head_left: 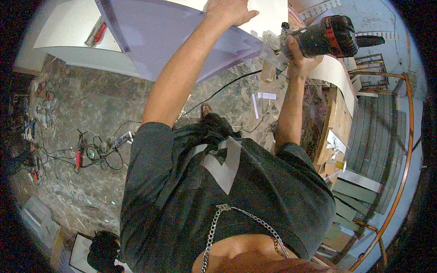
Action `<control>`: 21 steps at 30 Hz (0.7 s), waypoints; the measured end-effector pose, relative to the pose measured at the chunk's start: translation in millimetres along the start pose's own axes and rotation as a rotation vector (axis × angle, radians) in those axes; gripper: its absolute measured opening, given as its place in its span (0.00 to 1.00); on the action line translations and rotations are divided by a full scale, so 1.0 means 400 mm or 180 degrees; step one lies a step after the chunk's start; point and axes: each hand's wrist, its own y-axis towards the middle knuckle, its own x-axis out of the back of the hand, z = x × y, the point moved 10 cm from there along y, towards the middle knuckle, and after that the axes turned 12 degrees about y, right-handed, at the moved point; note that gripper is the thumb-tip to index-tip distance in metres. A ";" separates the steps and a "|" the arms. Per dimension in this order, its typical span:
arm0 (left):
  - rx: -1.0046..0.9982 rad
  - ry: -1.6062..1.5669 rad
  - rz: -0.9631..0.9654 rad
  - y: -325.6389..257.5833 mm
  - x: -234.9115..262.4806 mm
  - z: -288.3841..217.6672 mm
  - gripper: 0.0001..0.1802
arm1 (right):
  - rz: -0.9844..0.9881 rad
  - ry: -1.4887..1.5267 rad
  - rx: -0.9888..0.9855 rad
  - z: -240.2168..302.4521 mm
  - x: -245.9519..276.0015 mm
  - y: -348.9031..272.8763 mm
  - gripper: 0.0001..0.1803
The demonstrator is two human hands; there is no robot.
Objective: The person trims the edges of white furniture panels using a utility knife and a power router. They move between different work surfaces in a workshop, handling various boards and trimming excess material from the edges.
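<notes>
Two bare hands are at work around the lilac panel (154, 45), our landmark, and we see them well apart. Our right hand (298, 61) is wrapped around what looks like a trim router (334, 38), black with a red band, held at the panel's right-hand end with its clear base (269, 48) toward the panel. Our left hand (227, 11) rests on the white sheet (266, 20) beyond the panel's far edge, thumb spread away; its fingertips run out of view.

We judge the step to be steadying the sheet while bringing the router to an edge. We cannot tell whether the base touches the work, or whether the motor is running. The next move, as we read it, calls for seating the base flat and keeping the left fingers away from the cutter's path.

Nearer us than the panel, a black cord (223, 86) crosses the floor, with pale offcuts (266, 95) beside it; we would keep that cord slack and free of our feet.
</notes>
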 end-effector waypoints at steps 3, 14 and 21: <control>-0.0010 0.0000 0.0138 0.000 -0.001 -0.004 0.40 | 0.0091 0.0127 -0.0287 0.004 -0.026 -0.001 0.25; -0.0027 0.0038 0.0093 0.000 0.013 0.002 0.40 | 0.0227 0.0254 -0.0353 0.022 -0.051 0.015 0.24; -0.0090 0.0030 0.0049 0.008 0.022 -0.016 0.40 | 0.0265 -0.0226 -0.0320 -0.015 0.002 0.042 0.27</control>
